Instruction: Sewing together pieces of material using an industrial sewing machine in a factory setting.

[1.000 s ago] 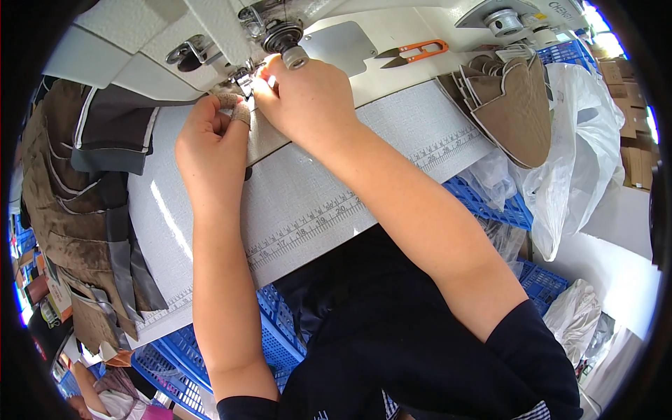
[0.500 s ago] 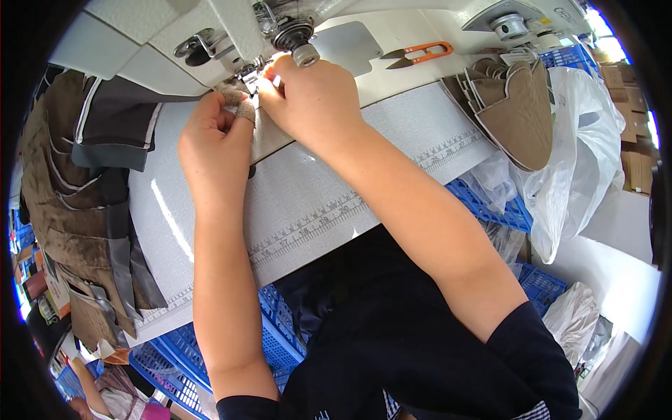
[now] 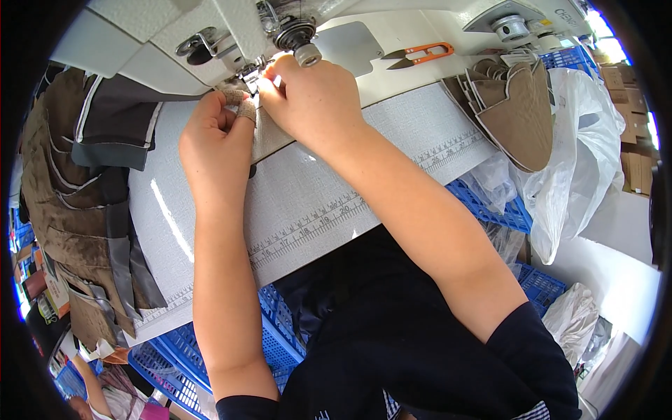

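Sitting just beyond the left hand and just left of the right hand, the small silver metal presser-foot assembly is nearer the right fingertips; its long axis is too foreshortened to read. Both grips are curled in close, left fingers wearing tan fabric wraps, but I cannot tell what either grasps. Outward, the pale grey, ruler-marked surface spreads toward the body, and orange-handled metal snips lie right. Against one second ago, machine and hands appear slightly farther right in view, their arrangement nearly unchanged.
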A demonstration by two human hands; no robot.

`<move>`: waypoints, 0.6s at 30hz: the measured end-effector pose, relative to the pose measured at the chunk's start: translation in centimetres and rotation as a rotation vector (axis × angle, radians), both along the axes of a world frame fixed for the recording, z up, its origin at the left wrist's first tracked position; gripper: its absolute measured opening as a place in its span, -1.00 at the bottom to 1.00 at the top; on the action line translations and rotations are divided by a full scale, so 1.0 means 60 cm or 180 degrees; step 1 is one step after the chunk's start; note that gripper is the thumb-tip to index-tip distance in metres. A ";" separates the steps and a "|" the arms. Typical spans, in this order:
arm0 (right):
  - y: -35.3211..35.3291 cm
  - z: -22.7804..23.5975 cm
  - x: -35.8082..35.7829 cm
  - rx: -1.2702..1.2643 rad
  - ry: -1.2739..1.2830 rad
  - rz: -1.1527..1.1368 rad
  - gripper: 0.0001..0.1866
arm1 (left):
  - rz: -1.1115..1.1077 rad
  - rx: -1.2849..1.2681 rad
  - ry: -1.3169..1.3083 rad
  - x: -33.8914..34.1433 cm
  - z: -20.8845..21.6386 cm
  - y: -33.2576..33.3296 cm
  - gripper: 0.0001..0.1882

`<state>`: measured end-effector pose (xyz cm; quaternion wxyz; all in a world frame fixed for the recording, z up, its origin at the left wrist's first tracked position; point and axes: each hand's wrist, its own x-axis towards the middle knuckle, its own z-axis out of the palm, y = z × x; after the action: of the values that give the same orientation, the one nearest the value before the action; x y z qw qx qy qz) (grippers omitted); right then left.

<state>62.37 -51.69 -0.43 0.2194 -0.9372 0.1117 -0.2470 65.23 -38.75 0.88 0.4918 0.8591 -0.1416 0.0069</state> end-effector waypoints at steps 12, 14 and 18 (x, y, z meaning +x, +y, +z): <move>-0.002 0.002 0.000 0.0067 0.0263 -0.0061 -0.77 | 0.0002 0.0026 -0.0033 -0.002 0.001 -0.002 -0.86; -0.001 0.006 -0.002 0.0128 0.0188 -0.0004 -0.78 | -0.0005 0.0037 -0.0069 -0.001 -0.001 0.000 -0.87; -0.003 0.000 0.001 0.0012 0.0162 -0.0064 -0.77 | 0.0003 0.0029 -0.0066 -0.003 0.002 -0.002 -0.87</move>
<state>62.42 -51.85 -0.42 0.2158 -0.9416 0.1272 -0.2251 65.06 -38.88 0.97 0.4863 0.8613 -0.1462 0.0153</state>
